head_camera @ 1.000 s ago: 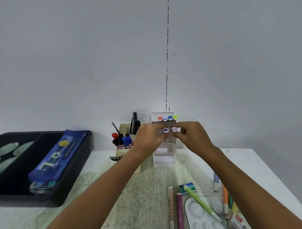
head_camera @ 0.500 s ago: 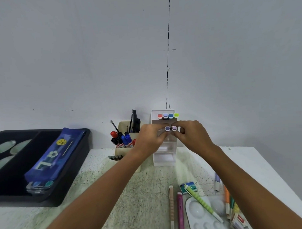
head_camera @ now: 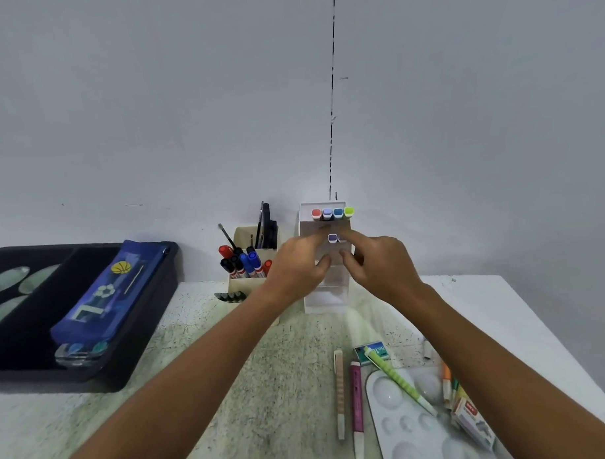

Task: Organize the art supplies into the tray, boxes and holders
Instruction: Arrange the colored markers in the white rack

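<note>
Change: both hands have loosened since a second ago; the fingers then bunched round the marker caps in the second row now spread apart in front of the white marker rack (head_camera: 326, 299)
Left hand (head_camera: 297, 269): forefinger stretched toward the purple-capped marker (head_camera: 332, 238); thumb below it, apart; whether the fingertip touches the cap cannot be told
Right hand (head_camera: 377, 264): forefinger extended over a pale cap beside the purple one; thumb tucked beneath, apart from it; holds nothing that can be seen
Rack: translucent white plastic, stepped tiers, upright against the wall; top row holds four square-capped markers (head_camera: 332, 213), red, lilac, blue, lime; second row holds the purple one
Beige holder (head_camera: 241, 288): boxy, matte; red, blue and black round-capped markers (head_camera: 244, 264) in front; dark tools upright behind
Black tray (head_camera: 93, 377): glossy plastic, divided; blue pencil case (head_camera: 104, 301) with a basketball print lies slanted in it
Table (head_camera: 265, 385): speckled stone-like top
Loose items: white moulded palette (head_camera: 411, 438) with round wells; green ribbed pen (head_camera: 399, 380) across it; pink pen (head_camera: 356, 409) and peach pen (head_camera: 339, 393) side by side; small green box (head_camera: 362, 354), lettering blurred
</note>
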### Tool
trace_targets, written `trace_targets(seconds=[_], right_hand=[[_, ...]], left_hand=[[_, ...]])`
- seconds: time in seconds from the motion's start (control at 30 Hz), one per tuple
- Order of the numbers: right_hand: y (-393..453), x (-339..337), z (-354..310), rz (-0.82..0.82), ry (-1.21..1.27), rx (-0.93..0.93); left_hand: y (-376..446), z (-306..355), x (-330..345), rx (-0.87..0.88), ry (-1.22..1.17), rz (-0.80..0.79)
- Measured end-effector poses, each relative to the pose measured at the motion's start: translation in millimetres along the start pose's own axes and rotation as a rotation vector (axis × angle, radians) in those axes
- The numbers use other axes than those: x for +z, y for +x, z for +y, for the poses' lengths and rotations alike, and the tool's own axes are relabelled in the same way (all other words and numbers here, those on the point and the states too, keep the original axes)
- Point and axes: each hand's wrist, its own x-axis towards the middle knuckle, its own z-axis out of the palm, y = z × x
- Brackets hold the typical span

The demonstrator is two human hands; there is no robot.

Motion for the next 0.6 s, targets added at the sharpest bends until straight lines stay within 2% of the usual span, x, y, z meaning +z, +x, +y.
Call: trace_targets(seconds=[0.13,0.2,0.27,0.37,0.43,0.5,0.6], right_hand=[[-15,2,2,0.052,0.017,0.003],[-27,1,3,0.094,0.103,0.079],[-46,3,5,-0.023,0.207,0.212],[-75,7,7,-0.49,0.285,0.43],[-93,7,8,-0.677,0.275,0.505],[-106,5,7,-0.71,0.27,0.562],[-115,6,2,-0.694,0.187,0.59]], left_hand=[[-27,-4,4,0.107,0.035,0.234],[-50,-9,12,0.141,-0.006,0.271],[-75,-11,22,0.127,-0.058,0.158],[-100,-14,34,0.0,-0.066,-0.264],[-107,-19,40,-0.022,-0.004,-0.537],[-108,-21,43,0.037,0.079,-0.661],[-107,-26,47,0.097,0.128,-0.672]])
